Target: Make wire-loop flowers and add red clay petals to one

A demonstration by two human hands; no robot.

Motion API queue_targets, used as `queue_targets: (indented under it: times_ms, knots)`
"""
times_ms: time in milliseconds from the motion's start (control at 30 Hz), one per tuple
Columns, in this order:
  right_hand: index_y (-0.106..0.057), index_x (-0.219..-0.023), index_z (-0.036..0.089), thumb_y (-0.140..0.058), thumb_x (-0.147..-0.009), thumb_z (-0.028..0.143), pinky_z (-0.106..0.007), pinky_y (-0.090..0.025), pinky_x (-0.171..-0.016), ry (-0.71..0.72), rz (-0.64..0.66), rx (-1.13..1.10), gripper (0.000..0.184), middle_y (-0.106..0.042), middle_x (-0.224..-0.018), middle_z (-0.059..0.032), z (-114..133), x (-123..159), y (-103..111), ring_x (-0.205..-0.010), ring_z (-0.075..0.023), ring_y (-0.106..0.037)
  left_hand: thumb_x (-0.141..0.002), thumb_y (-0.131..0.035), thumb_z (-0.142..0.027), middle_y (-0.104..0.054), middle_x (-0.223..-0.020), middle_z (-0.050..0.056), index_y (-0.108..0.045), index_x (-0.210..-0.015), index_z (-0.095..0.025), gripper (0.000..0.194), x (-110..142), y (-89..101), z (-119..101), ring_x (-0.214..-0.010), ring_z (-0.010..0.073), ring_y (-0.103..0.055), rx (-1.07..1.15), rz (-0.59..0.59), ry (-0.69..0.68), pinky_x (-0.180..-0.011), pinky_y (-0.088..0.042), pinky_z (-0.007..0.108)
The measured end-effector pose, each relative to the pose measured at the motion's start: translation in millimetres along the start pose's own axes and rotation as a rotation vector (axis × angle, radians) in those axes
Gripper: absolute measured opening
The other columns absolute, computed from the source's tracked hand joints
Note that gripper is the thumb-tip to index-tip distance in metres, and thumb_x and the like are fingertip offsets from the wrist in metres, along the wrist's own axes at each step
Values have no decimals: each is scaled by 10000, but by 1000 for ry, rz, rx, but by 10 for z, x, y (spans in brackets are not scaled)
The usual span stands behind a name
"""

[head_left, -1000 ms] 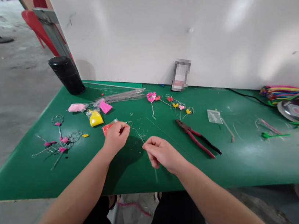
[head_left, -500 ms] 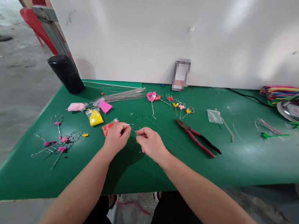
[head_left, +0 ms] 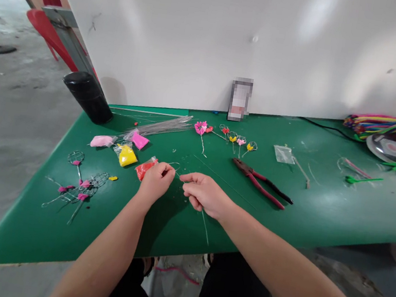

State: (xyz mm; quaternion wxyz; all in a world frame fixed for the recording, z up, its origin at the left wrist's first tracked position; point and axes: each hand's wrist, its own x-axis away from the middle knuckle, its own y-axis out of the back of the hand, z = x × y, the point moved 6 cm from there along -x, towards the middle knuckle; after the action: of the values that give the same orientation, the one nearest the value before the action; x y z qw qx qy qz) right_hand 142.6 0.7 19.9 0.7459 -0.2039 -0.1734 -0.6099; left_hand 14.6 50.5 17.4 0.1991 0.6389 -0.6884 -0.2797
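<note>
Thin silvery wire [head_left: 205, 228] runs between my two hands above the green table. Closed in a pinch, my left hand [head_left: 156, 180] grips the wire, and a small curved loop stands out above its fingertips. My right hand [head_left: 203, 194] is just to the right, its thumb and index finger pinched on the same wire, other fingers loosely curled. A tail of wire slants down from beneath the right palm toward the table's front edge. Behind my left knuckles lies a packet of red clay-like material [head_left: 143, 169], partly covered.
Pliers [head_left: 257, 181] lie right of my hands. Small wire rackets with pink bits [head_left: 84, 186] lie left, near yellow [head_left: 126, 156] and pink packets [head_left: 101, 142]. A wire bundle [head_left: 160, 127], wire flowers [head_left: 201, 128] and a black cylinder [head_left: 87, 97] are farther back; colourful pipe cleaners [head_left: 378, 122] sit far right.
My right hand has turned and its lower fingers have loosened. The wire tail now shows below it, while my left hand has barely moved.
</note>
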Motion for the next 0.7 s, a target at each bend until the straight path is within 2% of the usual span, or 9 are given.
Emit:
queue_targets:
  times_ms: [133, 333, 433, 567, 700]
  knots:
    - [-482, -779, 174, -468, -701, 97, -160, -206, -266, -7, 6, 105, 110, -462, -470, 90, 38, 84, 95, -257, -25, -333, -679, -462, -250, -557, -589, -25, -518, -603, -183, 116, 11, -23, -18, -544, 108, -487, 32, 57, 30, -526, -382, 228]
    - [-471, -759, 183, -474, -689, 94, -168, -158, -288, -34, -2, 204, 114, -420, -463, 101, 38, 136, 131, -267, -13, -254, -669, -468, -239, -552, -583, -28, -525, -619, -184, 94, 30, -40, -33, -539, 107, -491, 12, 82, 38, -510, -376, 227]
    - [-472, -738, 184, -488, -684, 128, -177, -186, -323, 7, 12, 300, 80, -410, -481, 94, 60, 120, 130, -307, -20, -276, -666, -471, -230, -548, -572, -28, -513, -601, -184, 90, 30, -51, -28, -537, 110, -494, -5, 90, 26, -515, -381, 233]
    - [-489, -686, 186, -495, -689, 171, -199, -266, -427, 197, -4, 739, 16, -484, -541, 47, 218, 141, 168, -461, -68, -410, -665, -457, -203, -544, -567, -31, -518, -609, -184, 84, 21, -64, -10, -527, 106, -492, 40, 124, 35, -505, -382, 228]
    - [-500, -695, 196, -416, -754, 177, -232, -238, -493, 354, -72, 1215, 104, -548, -667, 6, 398, 217, 227, -578, -105, -435, -665, -474, -218, -489, -507, -51, -535, -645, -185, 72, 20, -93, 55, -434, 84, -428, 129, 191, 118, -432, -341, 214]
